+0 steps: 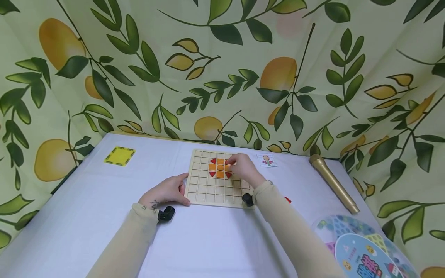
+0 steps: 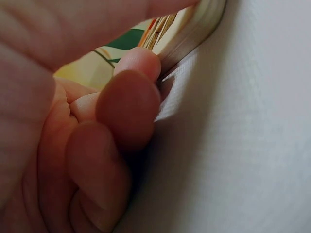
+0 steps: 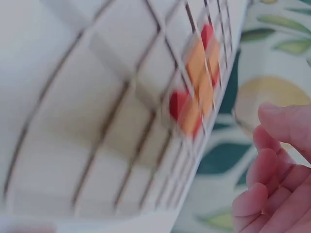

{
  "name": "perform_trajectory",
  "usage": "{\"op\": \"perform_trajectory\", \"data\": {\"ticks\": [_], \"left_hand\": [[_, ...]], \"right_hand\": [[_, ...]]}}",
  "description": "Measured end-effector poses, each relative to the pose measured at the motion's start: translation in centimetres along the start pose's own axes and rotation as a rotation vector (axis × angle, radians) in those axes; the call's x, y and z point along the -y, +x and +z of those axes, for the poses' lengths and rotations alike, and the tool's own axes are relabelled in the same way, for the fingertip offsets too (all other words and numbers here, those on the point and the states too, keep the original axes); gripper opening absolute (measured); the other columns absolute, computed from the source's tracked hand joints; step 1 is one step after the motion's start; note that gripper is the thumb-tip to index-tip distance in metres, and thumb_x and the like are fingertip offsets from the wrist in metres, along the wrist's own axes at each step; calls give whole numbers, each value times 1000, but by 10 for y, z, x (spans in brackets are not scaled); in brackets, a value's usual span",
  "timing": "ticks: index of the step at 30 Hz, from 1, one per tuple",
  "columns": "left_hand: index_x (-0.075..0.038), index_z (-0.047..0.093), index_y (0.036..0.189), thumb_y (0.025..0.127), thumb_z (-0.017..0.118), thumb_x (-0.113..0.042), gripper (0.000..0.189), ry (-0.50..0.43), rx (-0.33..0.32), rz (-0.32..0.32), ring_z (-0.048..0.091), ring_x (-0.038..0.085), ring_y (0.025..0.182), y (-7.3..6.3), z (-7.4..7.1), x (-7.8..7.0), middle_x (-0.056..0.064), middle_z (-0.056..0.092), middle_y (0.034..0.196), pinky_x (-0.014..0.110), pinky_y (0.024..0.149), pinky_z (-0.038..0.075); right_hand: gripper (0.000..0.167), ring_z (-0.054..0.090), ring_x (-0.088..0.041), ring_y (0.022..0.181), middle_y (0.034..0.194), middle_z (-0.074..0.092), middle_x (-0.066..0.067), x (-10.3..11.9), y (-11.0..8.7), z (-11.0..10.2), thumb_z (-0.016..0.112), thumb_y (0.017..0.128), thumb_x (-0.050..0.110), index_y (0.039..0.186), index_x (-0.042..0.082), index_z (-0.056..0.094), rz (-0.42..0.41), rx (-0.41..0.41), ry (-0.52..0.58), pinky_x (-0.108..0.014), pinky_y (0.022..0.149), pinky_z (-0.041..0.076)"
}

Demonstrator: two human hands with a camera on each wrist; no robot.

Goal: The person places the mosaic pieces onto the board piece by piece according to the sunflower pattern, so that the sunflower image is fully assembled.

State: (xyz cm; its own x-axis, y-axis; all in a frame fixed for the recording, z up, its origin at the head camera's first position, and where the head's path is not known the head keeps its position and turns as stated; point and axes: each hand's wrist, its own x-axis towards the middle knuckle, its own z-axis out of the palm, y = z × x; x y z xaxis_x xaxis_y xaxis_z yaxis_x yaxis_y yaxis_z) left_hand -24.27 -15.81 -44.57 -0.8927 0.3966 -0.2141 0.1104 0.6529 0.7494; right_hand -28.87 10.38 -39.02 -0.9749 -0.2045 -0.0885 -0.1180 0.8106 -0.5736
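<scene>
Blue round packet and gold rod flank the board rightward.

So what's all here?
Grid board: 1, beige, centre
Tiles: 4+, orange, on board
Triangles: 3+, red, on board
Loose piece: 1, red, right of board
Square: 1, yellow, far left
Picture card: 1, white, back right
Microphone: 1, gold, right
Round package: 1, blue, near right
Tablecloth: 1, white, beneath
Patterned curtain: 1, cream, behind
Cameras: 2, black, on wrists
Sleeves: 2, beige, arms
Left hand: 1, bare, board's edge
Right hand: 1, bare, over board
</scene>
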Motion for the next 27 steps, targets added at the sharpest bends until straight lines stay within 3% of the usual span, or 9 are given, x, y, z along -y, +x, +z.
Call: {"op": "perform_trajectory", "data": {"ticks": [5, 10, 16, 21, 27], "left_hand": [[3, 26, 143, 59, 87, -20, 106, 7, 0, 8, 46, 14, 53, 1, 0, -1, 3, 54, 63, 27, 52, 35], [1, 27, 143, 58, 87, -19, 106, 0, -5, -11, 46, 15, 53, 1, 1, -1, 3, 54, 63, 27, 51, 35], [3, 27, 143, 58, 86, -19, 105, 0, -13, -1, 46, 15, 53, -1, 1, 1, 3, 53, 63, 28, 52, 35], [4, 27, 142, 58, 86, -18, 105, -9, -9, 7, 46, 15, 53, -1, 0, 1, 3, 53, 63, 28, 52, 34], [4, 27, 142, 58, 86, -18, 105, -8, -6, 5, 46, 15, 53, 0, 1, 1, 3, 53, 63, 27, 52, 34]], "right_hand": [[23, 53, -26, 95, 104, 62, -13, -35, -17, -34, 60, 85, 4, 107, 0, 67, 62, 17, -19, -38, 82, 47], [27, 52, -27, 100, 108, 62, -13, -73, -31, -54, 65, 81, 2, 108, 3, 68, 134, 139, -105, -41, 86, 47], [34, 51, -24, 101, 112, 61, -9, -99, -45, -52, 70, 77, 0, 109, 10, 69, 203, 258, -134, -43, 90, 45], [37, 50, -21, 98, 108, 61, -6, -106, -50, -47, 69, 75, -5, 108, 11, 70, 189, 287, -202, -42, 91, 45], [28, 50, -21, 93, 101, 59, -5, -110, -54, -47, 70, 77, 0, 103, 10, 70, 187, 285, -216, -41, 90, 46]]}}
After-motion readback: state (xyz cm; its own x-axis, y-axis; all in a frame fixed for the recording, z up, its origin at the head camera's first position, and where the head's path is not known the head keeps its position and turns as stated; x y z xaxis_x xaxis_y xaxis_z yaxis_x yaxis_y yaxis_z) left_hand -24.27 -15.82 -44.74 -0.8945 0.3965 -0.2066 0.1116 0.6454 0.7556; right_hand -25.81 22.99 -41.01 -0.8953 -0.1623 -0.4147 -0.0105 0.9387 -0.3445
